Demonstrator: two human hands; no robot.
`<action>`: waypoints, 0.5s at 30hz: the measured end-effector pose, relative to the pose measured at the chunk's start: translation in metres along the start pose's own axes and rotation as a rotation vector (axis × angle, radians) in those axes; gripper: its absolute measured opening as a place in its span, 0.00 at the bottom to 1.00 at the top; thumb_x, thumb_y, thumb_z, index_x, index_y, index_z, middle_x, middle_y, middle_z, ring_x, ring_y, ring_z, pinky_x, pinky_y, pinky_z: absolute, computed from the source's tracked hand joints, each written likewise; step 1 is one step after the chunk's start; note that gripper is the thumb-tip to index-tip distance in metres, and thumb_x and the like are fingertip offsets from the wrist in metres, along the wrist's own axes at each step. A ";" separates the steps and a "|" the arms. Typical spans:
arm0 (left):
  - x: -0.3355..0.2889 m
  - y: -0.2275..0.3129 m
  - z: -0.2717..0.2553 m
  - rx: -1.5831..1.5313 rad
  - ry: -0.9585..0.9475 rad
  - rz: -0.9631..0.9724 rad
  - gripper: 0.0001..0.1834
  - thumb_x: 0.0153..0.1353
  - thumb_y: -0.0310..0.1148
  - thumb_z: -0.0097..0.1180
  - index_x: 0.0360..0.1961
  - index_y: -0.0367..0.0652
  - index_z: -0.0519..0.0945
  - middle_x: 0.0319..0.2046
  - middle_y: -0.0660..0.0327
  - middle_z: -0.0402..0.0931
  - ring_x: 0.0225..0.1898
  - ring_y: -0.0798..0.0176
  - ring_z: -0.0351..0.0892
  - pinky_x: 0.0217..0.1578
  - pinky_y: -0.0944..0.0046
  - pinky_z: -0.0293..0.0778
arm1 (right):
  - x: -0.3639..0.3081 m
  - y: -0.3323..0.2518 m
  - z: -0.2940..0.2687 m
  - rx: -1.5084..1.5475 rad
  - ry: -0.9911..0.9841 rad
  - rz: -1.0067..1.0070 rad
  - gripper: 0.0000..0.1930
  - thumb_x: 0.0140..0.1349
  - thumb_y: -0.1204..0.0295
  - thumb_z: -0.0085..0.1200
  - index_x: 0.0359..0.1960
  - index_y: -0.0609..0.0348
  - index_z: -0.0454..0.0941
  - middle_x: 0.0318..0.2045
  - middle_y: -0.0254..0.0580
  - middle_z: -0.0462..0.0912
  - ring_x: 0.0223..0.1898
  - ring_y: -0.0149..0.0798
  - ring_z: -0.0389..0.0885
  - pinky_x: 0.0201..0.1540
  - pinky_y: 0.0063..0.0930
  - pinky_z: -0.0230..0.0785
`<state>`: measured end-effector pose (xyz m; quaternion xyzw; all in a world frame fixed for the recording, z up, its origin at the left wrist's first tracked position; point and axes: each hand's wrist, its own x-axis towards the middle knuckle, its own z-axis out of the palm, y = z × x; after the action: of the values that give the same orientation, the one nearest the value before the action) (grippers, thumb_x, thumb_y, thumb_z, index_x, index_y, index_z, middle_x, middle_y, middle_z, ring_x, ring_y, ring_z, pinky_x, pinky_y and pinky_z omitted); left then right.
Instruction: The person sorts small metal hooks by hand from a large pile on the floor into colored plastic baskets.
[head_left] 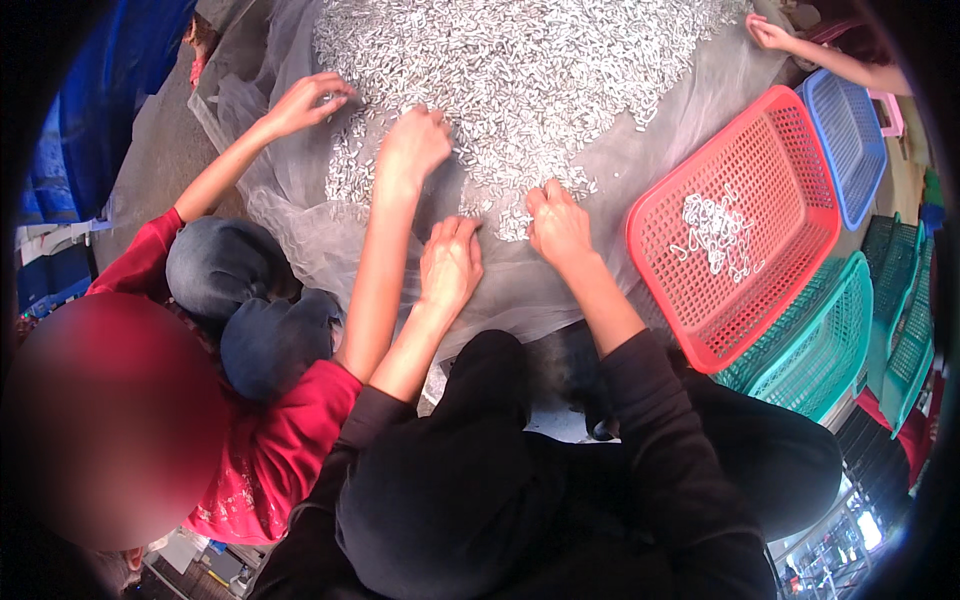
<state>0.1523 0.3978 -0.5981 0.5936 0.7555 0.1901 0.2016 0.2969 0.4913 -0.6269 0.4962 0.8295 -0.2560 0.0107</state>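
Observation:
A wide heap of small, silvery-white curved pieces [500, 90] lies spread over a sheet of sheer netting [640, 190]. At the heap's near edge, my right hand [560, 225] has its fingers curled down against a small cluster of pieces [511, 222]. My left hand [451, 265] rests on the netting just left of that cluster, fingers bent and together. What either hand's fingertips hold, if anything, is hidden. To my right, a red plastic basket [690, 320] holds a small loose pile of white curved pieces [716, 232].
At my left, a person in a red top reaches over the heap with two hands [412, 150]. Another person's hand [768, 34] is at the far right. A blue basket [850, 150] and green baskets [830, 340] stand beside the red one. Blue sheeting [100, 100] hangs far left.

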 end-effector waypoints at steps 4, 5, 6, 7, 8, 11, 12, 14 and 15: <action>0.033 0.008 0.000 -0.054 0.017 0.001 0.14 0.51 0.24 0.49 0.41 0.42 0.73 0.35 0.53 0.71 0.40 0.49 0.70 0.41 0.54 0.68 | -0.005 0.005 -0.002 0.079 0.031 0.036 0.13 0.46 0.77 0.51 0.36 0.51 0.72 0.37 0.45 0.70 0.42 0.46 0.73 0.38 0.40 0.71; 0.037 0.005 0.003 -0.058 0.028 -0.003 0.14 0.50 0.24 0.49 0.41 0.42 0.73 0.35 0.53 0.71 0.40 0.49 0.70 0.41 0.54 0.68 | -0.005 0.006 -0.003 0.077 0.026 0.042 0.14 0.45 0.78 0.51 0.36 0.50 0.72 0.37 0.45 0.70 0.42 0.46 0.73 0.38 0.40 0.71; 0.040 0.001 0.005 -0.062 0.039 -0.007 0.14 0.50 0.24 0.49 0.41 0.42 0.73 0.35 0.53 0.71 0.41 0.49 0.70 0.41 0.54 0.68 | -0.006 0.006 -0.003 0.073 0.023 0.026 0.14 0.45 0.77 0.52 0.36 0.50 0.72 0.37 0.45 0.70 0.41 0.47 0.73 0.38 0.40 0.71; 0.041 -0.001 0.007 -0.066 0.051 -0.012 0.14 0.50 0.24 0.49 0.40 0.42 0.73 0.35 0.53 0.71 0.41 0.49 0.70 0.41 0.54 0.68 | -0.006 0.006 -0.004 0.069 0.020 0.011 0.14 0.44 0.77 0.52 0.36 0.49 0.72 0.37 0.45 0.70 0.41 0.47 0.74 0.38 0.40 0.71; 0.043 -0.001 0.006 -0.056 0.055 -0.024 0.13 0.50 0.23 0.49 0.39 0.41 0.74 0.35 0.53 0.72 0.41 0.49 0.71 0.42 0.55 0.68 | -0.006 0.006 -0.005 0.067 0.016 -0.003 0.15 0.44 0.77 0.53 0.36 0.49 0.72 0.37 0.45 0.70 0.41 0.47 0.74 0.38 0.40 0.71; 0.040 -0.005 0.012 -0.097 -0.034 -0.052 0.14 0.48 0.23 0.50 0.39 0.42 0.73 0.37 0.54 0.72 0.42 0.51 0.71 0.41 0.55 0.69 | -0.005 0.007 -0.006 0.044 0.018 0.001 0.13 0.43 0.77 0.54 0.34 0.52 0.71 0.36 0.45 0.70 0.41 0.47 0.74 0.38 0.40 0.71; 0.037 -0.003 0.014 -0.110 -0.018 -0.017 0.15 0.47 0.22 0.50 0.39 0.42 0.73 0.36 0.54 0.72 0.41 0.50 0.71 0.41 0.55 0.69 | -0.004 0.007 -0.007 0.047 0.012 0.014 0.14 0.42 0.76 0.55 0.33 0.52 0.70 0.36 0.45 0.69 0.41 0.47 0.74 0.38 0.40 0.70; 0.032 0.000 0.018 -0.121 -0.033 -0.023 0.15 0.47 0.22 0.50 0.40 0.42 0.73 0.36 0.54 0.72 0.41 0.51 0.71 0.41 0.55 0.69 | -0.002 0.007 -0.008 0.050 -0.002 0.041 0.16 0.41 0.75 0.59 0.33 0.54 0.68 0.36 0.43 0.69 0.41 0.47 0.73 0.38 0.40 0.70; 0.030 0.002 0.019 -0.128 -0.041 -0.026 0.15 0.47 0.22 0.50 0.40 0.42 0.73 0.36 0.54 0.72 0.40 0.51 0.71 0.41 0.56 0.69 | -0.003 0.010 -0.007 0.039 0.013 0.011 0.15 0.40 0.75 0.59 0.31 0.54 0.68 0.34 0.43 0.70 0.40 0.47 0.74 0.37 0.40 0.70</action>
<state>0.1573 0.4288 -0.6151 0.5734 0.7452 0.2232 0.2571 0.3079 0.4957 -0.6240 0.5023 0.8218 -0.2689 -0.0028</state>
